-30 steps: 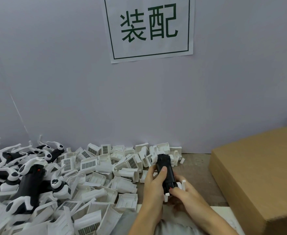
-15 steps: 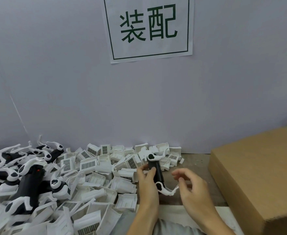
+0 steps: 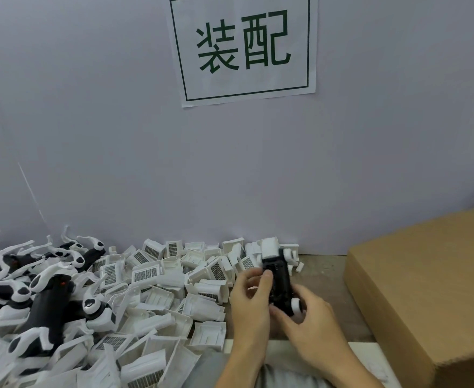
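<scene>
- While the black body (image 3: 279,281) was held at about 5 o'clock in the view, just above the bench (image 3: 325,275), the left hand (image 3: 251,303) gripped it from its 9 o'clock side, thumb pressed on its face. The right hand (image 3: 312,326) curled round its near end.
- A white cap (image 3: 270,247) sat on the body's 12 o'clock end; whether it was fully seated could not be told.
- To finish the fit well, the left grip would need to be firm while any push ran straight along the body's length, so the cap went on square rather than cocked.
- The small white wheel (image 3: 296,305) by the right fingers looked thin and probably wanted no squeezing.
- The body was matte moulded plastic, long and boxy with rounded edges; the cap was smooth and blocky.
- At its 9 o'clock lay a heap of white shells (image 3: 160,278), open-sided, with dark grille panels.
- Farther toward 9 o'clock were finished units (image 3: 48,303), black with curved white arms.
- At 3 o'clock stood a flat-topped cardboard box (image 3: 426,289); at 12 o'clock a paper sign (image 3: 244,49) hung on the pale wall.
</scene>
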Tool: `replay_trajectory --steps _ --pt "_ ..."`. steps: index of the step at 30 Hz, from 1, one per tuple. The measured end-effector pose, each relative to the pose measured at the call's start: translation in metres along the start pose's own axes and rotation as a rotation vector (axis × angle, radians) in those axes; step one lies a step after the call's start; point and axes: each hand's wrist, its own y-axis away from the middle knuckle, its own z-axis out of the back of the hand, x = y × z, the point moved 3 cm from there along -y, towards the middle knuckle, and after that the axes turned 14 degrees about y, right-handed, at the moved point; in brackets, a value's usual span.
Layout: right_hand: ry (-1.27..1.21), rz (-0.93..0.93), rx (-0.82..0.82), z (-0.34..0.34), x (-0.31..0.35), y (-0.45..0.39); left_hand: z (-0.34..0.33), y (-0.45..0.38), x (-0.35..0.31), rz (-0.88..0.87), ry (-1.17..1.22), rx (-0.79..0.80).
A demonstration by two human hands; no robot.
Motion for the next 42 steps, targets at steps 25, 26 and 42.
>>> replay_trajectory --steps 25,26,42 --pt "0.518 0.231 0.258 -0.023 0.004 0.001 0.025 -0.026 -0.057 0.154 0.475 -0.159" --pt "0.581 0.269 0.299 -0.028 0.008 0.000 0.026 -0.027 -0.062 0.151 0.485 -0.146" --pt "0.549 0.033 0.355 -0.052 0.027 -0.010 0.007 -0.024 -0.064 0.128 0.382 0.128"
